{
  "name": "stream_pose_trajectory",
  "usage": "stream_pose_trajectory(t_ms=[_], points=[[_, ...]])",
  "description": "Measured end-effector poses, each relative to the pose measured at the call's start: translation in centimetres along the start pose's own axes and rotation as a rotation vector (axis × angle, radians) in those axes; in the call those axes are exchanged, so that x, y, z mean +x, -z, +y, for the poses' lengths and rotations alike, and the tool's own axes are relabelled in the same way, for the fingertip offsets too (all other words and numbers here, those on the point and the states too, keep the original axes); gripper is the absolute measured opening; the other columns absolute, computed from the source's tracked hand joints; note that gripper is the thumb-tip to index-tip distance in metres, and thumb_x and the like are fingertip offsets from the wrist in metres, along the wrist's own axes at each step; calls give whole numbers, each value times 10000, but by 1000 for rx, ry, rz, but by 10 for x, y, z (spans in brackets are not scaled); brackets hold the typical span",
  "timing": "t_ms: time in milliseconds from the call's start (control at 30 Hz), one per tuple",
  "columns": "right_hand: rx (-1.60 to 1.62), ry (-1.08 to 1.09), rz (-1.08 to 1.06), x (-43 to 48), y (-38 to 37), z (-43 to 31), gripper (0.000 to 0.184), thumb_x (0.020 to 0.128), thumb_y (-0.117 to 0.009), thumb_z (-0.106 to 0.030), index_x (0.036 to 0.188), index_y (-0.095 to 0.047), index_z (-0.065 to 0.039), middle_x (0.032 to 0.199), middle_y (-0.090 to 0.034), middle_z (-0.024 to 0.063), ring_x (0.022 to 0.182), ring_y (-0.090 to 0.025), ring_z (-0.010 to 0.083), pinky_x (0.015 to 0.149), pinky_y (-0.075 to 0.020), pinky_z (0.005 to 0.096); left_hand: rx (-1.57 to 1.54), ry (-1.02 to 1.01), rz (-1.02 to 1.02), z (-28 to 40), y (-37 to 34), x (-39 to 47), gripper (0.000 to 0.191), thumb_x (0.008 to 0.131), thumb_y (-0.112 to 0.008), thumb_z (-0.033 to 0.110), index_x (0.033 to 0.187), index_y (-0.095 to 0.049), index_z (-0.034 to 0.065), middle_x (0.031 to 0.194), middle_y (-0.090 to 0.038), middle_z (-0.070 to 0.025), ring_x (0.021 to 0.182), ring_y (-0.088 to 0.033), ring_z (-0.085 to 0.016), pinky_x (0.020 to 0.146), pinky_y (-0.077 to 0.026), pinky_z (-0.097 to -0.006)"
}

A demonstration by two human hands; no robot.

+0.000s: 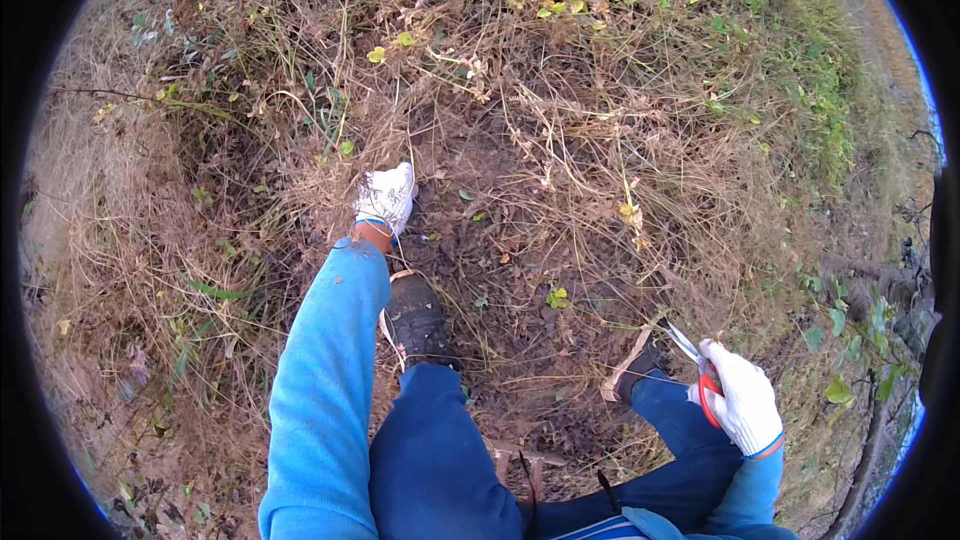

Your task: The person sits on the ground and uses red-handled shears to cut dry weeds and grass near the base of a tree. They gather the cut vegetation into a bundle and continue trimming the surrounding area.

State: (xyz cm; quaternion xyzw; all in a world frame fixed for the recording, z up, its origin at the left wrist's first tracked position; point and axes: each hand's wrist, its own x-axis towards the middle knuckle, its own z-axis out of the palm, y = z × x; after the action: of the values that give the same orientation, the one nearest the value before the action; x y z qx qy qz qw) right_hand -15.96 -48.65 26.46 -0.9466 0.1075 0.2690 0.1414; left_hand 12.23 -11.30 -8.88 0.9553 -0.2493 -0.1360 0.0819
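My left hand (387,199), in a white knit glove with a blue cuff, is closed around dry plant stems a little left of centre. Some of the dry grass (330,184) lies over its knuckles and wrist. At the lower right, my right hand (742,397), gloved the same way, grips scissors (707,382) with red handles. The metal blades point up and left towards dry stems beside my right shoe (645,367). Whether the blades are parted is hard to tell.
Tangled dry grass (600,112) surrounds a patch of dark soil with leaf litter (517,270) in front of me. My left shoe (415,315) stands just below my left hand. Green plants (825,112) grow at the right, and leafy vines with woody stems (874,360) edge the lower right.
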Motion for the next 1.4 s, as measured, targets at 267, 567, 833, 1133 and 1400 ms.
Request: stream_pose_trajectory(t_ms=[267,567,833,1133,1400], points=[[-32,2,-7,6,0,2,602,762,-840,-176,1299,-600,-48,984,-705,172,898,-689,380,765,-548,438,-82,20,-128,0,-1,13,259,913,-602,315,886,-699,76,775,-695,-190,771,-705,-377,697,-545,-489],[-7,-19,-38,7,5,0,606,752,-848,-181,1287,-596,-51,939,-700,149,865,-685,366,743,-544,427,-293,-678,-765,150,28,-114,250,935,-657,359,976,-661,112,868,-701,-97,839,-698,-314,729,-522,-466],[-26,-30,-34,2,6,-1,593,760,-840,-170,1289,-599,-54,934,-694,143,846,-678,365,734,-535,425,213,-92,132,58,16,-9,617,782,-775,238,1330,-561,51,1220,-606,-151,1095,-597,-341,920,-455,-491],[16,-37,-22,1,3,1,643,721,-862,-151,1299,-601,-45,948,-695,148,847,-681,362,734,-538,427,94,56,-155,55,15,22,192,879,-568,111,950,-733,43,888,-739,-197,815,-734,-359,736,-540,-485],[53,-65,-60,0,5,5,655,718,-860,-136,1310,-595,-37,939,-693,151,838,-678,362,729,-533,423,87,40,-274,60,16,24,226,869,-604,205,890,-772,56,882,-744,-207,818,-737,-381,689,-566,-499]])
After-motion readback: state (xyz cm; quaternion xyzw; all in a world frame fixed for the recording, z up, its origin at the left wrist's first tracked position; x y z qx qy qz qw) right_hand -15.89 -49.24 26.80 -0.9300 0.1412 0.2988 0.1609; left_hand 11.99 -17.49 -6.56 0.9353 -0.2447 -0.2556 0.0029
